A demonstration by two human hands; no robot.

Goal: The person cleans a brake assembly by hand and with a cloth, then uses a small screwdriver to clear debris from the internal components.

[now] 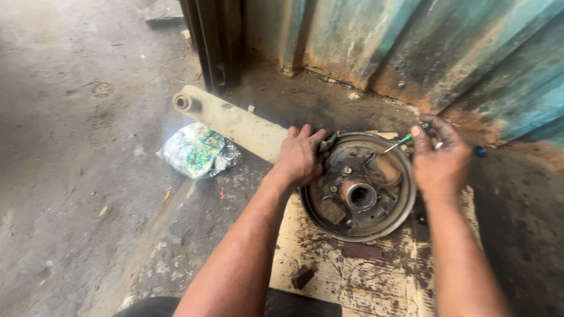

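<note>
The step in hand appears to be work inside the round, rusty, grease-blackened metal brake backing plate [358, 188], which is lying flat at centre-right of the frame on a stained sheet of pale cardboard [329, 276] spread over the concrete floor [76, 194].

The left hand [299, 155] is bearing on the upper-left rim of the plate, with the fingers curled over the edge and pressed down on a dark part there (what that part is cannot be told). This grip is acting as a steadying clamp.

The right hand [437, 155] is sitting at the upper-right rim, with the fingers pinched together on the green handle of a thin-bladed screwdriver [399, 142]. The blade is slanting down and to the left, and its tip is lying inside the plate, just above the central hollow hub [359, 195].

The plate is thus lying between the two hands, touching the left and reached by the right only through the tool.

By judgement, the next move is calling for steady downward pressure from the left hand and a small, controlled prying or picking stroke of the tip, since a slip would be driving the blade toward the left fingers.

Nearby, a pale cylindrical tube [235, 120] is lying at upper centre, a crumpled patterned plastic bag [197, 149] at left, and a rusty blue corrugated metal wall [446, 47] along the top.
</note>
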